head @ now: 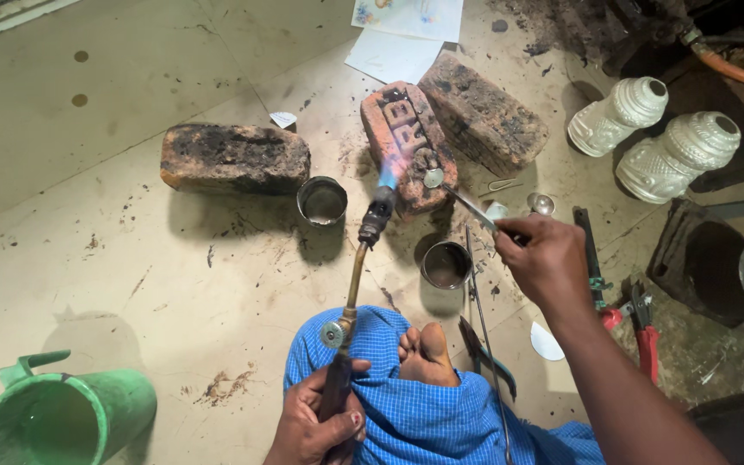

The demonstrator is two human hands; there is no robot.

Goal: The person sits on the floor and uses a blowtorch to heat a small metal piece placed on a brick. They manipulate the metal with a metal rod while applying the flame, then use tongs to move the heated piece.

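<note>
My left hand (313, 422) grips the handle of a brass gas torch (355, 275) near my lap. Its nozzle points up the floor and throws a blue flame (387, 176) at a small round silvery piece (433, 178). That piece rests on a scorched red brick (406, 142) and is held by metal tweezers (471, 207), which my right hand (544, 258) pinches. My bare foot (426, 353) and blue checked cloth (424, 413) lie between the two arms.
Two more charred bricks (234, 158) (484, 112) lie beside the red one. Two small metal cups (322, 201) (445, 264) stand near the torch. Two ornate white vessels (617, 116) sit at right, red-handled pliers (643, 331) at lower right, a green jug (58, 418) at lower left.
</note>
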